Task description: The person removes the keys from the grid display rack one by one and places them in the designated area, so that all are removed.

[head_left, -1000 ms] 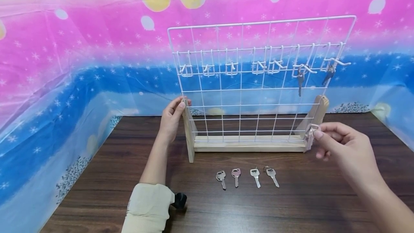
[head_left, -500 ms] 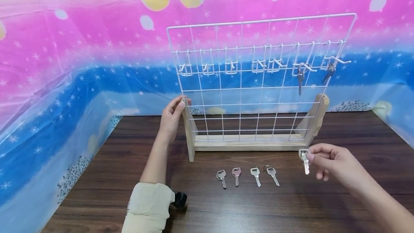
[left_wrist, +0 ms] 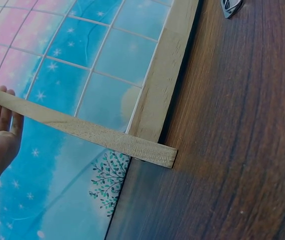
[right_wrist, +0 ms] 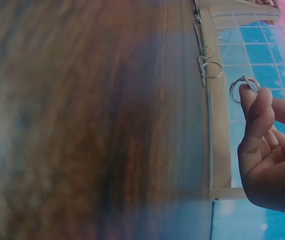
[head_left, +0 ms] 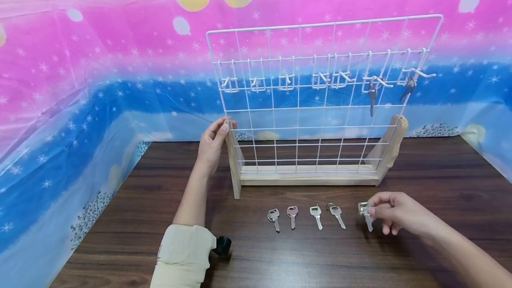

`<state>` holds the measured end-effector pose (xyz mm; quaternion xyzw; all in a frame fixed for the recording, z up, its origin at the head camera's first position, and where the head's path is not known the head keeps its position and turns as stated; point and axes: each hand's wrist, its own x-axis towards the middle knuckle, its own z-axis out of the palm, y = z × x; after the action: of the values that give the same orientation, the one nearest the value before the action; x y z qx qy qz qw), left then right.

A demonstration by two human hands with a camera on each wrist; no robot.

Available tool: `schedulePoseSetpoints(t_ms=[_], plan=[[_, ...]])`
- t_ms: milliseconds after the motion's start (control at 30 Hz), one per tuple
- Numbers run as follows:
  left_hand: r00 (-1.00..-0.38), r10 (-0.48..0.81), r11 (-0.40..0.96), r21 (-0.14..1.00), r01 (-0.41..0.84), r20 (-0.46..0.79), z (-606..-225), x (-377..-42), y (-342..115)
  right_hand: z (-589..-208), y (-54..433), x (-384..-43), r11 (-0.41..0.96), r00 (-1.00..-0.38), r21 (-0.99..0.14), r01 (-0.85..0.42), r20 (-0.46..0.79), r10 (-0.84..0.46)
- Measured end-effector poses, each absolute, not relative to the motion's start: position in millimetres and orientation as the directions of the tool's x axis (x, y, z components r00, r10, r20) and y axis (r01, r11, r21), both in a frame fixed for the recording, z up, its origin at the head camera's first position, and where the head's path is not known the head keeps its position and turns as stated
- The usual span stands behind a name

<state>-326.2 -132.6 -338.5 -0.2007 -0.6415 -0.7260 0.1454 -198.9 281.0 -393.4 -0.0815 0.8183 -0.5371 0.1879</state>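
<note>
My right hand (head_left: 400, 214) pinches a silver key (head_left: 366, 217) between thumb and forefinger, just above the table at the right of the row of keys. In the right wrist view its ring (right_wrist: 236, 90) shows at the fingertips, and the key's blade is hidden. My left hand (head_left: 212, 148) grips the upper end of the left wooden side post (head_left: 233, 163) of a white wire grid rack (head_left: 298, 109); the left wrist view shows fingers (left_wrist: 5, 117) behind that post. Two keys hang on the rack's right hooks, one key (head_left: 372, 101) and another key (head_left: 408, 90) further right.
Several keys with rings lie in a row before the rack, among them a pinkish key (head_left: 292, 216) and a silver key (head_left: 316, 217). White hooks (head_left: 286, 81) line the grid. A printed cloth (head_left: 120, 57) hangs behind the dark wooden table (head_left: 280, 261).
My right hand has come down and left from beside the rack's right post, carrying the silver key towards the table. The left hand stays on its post.
</note>
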Motion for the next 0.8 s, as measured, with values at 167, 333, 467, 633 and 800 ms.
schedulePoseSetpoints(t_ms=[167,333,467,633,800], plan=[[-0.878,0.038,-0.138,0.873,0.468,0.476,-339,-327,-133,-401,278,-204,0.448,-0.919,-0.89,0.083,-0.242,-0.31],[-0.878,0.036,-0.136,0.873,0.469,0.477,-340,-326,-133,-408,276,-207,0.466,-0.923,-0.881,0.086,-0.246,-0.296],[-0.878,0.035,-0.14,0.872,0.469,0.478,-340,-327,-132,-411,275,-208,0.477,-0.924,-0.875,0.084,-0.248,-0.292],[-0.875,0.041,-0.153,0.869,0.471,0.482,-340,-327,-132,-415,273,-210,0.498,-0.935,-0.865,0.062,-0.225,-0.274],[-0.872,0.046,-0.153,0.866,0.476,0.487,-339,-328,-132,-417,272,-212,0.517,-0.946,-0.853,0.065,-0.218,-0.241]])
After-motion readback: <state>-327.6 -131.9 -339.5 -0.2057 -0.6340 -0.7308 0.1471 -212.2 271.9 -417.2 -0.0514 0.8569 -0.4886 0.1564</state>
